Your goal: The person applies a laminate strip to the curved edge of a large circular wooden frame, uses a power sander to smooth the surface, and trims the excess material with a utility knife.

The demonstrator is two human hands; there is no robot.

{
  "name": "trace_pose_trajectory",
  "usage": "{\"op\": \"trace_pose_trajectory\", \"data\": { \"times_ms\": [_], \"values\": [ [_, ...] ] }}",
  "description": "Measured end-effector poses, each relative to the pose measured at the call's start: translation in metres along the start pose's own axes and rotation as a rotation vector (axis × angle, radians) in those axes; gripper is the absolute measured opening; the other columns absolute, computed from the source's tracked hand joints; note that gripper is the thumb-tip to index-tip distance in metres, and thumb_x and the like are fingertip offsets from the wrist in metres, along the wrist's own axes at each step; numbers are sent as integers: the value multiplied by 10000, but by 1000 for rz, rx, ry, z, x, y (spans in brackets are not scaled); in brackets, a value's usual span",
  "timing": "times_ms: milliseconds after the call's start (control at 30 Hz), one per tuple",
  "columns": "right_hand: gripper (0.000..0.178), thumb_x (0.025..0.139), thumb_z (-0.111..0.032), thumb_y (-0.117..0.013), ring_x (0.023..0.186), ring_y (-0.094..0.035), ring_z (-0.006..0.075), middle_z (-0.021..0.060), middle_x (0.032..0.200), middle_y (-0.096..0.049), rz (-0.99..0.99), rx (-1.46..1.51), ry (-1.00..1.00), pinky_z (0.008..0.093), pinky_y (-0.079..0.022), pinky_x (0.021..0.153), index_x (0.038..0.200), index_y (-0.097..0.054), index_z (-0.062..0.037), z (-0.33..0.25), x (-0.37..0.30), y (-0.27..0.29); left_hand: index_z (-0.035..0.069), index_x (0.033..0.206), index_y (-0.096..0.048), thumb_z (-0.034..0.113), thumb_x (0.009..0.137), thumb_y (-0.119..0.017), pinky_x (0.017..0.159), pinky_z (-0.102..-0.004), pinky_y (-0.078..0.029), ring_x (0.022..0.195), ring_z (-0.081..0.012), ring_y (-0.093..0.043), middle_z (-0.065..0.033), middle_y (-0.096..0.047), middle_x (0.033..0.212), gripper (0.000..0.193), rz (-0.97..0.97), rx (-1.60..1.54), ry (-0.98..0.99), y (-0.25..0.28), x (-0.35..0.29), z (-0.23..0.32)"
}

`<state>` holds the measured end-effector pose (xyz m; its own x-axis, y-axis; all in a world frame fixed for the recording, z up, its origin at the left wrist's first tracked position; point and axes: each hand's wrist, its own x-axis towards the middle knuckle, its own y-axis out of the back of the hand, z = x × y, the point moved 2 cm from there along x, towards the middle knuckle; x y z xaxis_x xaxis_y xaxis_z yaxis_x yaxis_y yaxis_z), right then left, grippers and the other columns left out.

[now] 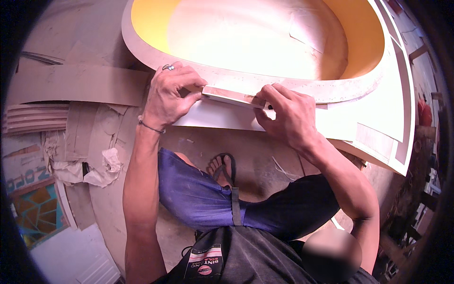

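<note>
Between my two hands is a narrow, pale, straight-edged strip (231, 96), held roughly level against the near side of a large oval piece. My left hand (171, 97) pinches its left end between thumb and fingers; a ring and a dark wrist cord show on that hand. My right hand (289, 111) closes on the strip's right end, its fingers hiding part of it. The oval piece has a pale flat rim (203, 72) dotted with small marks along the right and a yellow inner wall (149, 26). Below the strip, a white surface (215, 117) shows.
White curved panels (373, 111) extend right of the oval. Left of it lie a long brown curved board (80, 85), stacked strips (38, 118), crumpled paper (109, 165) and a patterned panel (38, 215). My sandalled foot (222, 168) rests on the floor below.
</note>
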<state>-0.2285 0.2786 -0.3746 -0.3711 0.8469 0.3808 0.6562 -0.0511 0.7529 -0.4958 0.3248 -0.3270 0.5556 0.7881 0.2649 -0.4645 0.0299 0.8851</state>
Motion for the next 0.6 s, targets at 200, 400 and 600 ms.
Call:
{"op": "trace_pose_trajectory", "data": {
  "times_ms": [200, 400, 600],
  "values": [
    [245, 769, -161, -779, 765, -723, 284, 49, 901, -695, -28, 2, -6, 445, -562, 630, 954, -621, -131, -2, 4, -3, 99, 887, -750, 76, 657, -845, 799, -373, -456, 857, -242, -658, -25, -727, 838, 250, 15, -9, 59, -1, -5, -7],
    [213, 789, -167, -765, 769, -729, 281, 51, 899, -709, -35, 8, -23, 430, -568, 635, 956, -637, -134, 1, 2, -7, 77, 858, -743, 50, 664, -824, 762, -364, -474, 795, -255, -657, -53, -720, 807, 212, 50, -29, 63, -4, -2, -5],
    [156, 827, -203, -753, 795, -737, 283, 63, 940, -736, -58, 10, -64, 433, -568, 664, 952, -679, -146, -4, 12, -14, 39, 852, -749, 33, 664, -821, 744, -361, -503, 786, -258, -659, -71, -721, 790, 201, 90, -33, 118, 3, -5, -5]
  ]
}}
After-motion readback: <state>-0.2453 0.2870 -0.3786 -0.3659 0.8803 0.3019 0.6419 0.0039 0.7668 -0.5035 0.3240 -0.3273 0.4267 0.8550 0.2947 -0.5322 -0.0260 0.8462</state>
